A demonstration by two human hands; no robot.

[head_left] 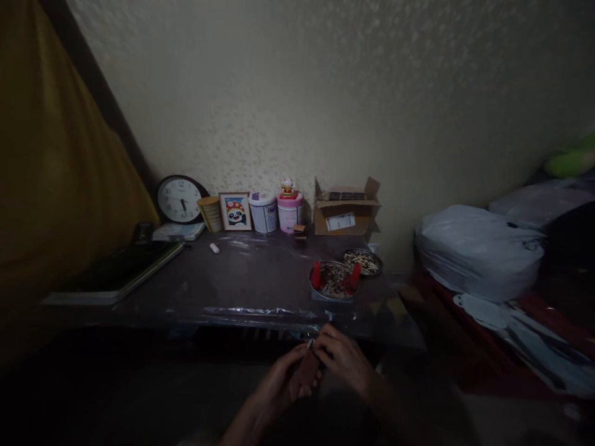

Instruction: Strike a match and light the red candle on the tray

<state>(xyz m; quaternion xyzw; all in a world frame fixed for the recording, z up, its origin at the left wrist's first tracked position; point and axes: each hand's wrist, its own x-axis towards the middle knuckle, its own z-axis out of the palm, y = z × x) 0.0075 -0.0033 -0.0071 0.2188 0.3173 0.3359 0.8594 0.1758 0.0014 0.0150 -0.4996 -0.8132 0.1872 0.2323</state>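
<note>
Below the table's front edge, my left hand [279, 376] is closed around a flat, reddish-brown rectangular packet [307, 370], which is tilted. My right hand [341, 354] is at the packet's upper end, fingers pinched together. A small white bit [310, 343] shows between the fingertips of both hands; the dim light hides what it is. On the table just beyond my hands sits a round tin [333, 280] filled with dark and pale bits. Two red candle-like pieces, a left one [317, 274] and a right one [356, 272], stand at its sides.
A second round dish [362, 262] holds pale thin sticks. Along the wall stand an open cardboard box [346, 222], a pink tub [290, 214], a white tub [263, 214], a framed panda picture [235, 212] and a clock [179, 199]. White bags [478, 254] lie at right.
</note>
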